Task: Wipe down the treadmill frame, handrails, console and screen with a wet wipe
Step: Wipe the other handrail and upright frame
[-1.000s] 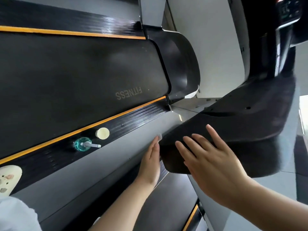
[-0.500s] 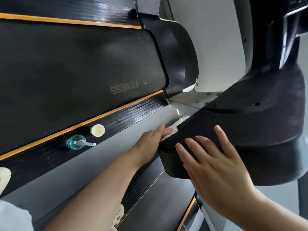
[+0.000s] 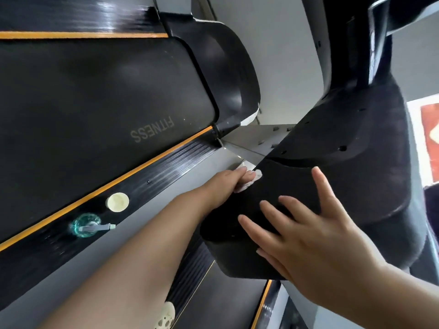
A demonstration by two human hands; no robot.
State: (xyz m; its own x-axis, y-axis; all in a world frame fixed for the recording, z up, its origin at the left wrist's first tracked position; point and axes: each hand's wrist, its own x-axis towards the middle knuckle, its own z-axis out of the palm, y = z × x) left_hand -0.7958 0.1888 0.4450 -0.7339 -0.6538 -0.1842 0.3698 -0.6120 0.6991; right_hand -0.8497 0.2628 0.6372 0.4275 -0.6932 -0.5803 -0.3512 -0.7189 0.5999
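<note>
Left hand (image 3: 228, 180) grips crumpled white wet wipe (image 3: 248, 179) against grey frame rail (image 3: 147, 210) at black console housing's (image 3: 332, 176) edge | right hand (image 3: 316, 241) flat, fingers spread, on housing | pump bottle (image 3: 86, 225) and cream cap (image 3: 117, 202) left of housing on ribbed side strip | belt reads FITNESS.

Bottle (image 3: 86, 225) & cap (image 3: 117, 202) on side rail (image 3: 152, 176), left of console (image 3: 332, 186).
</note>
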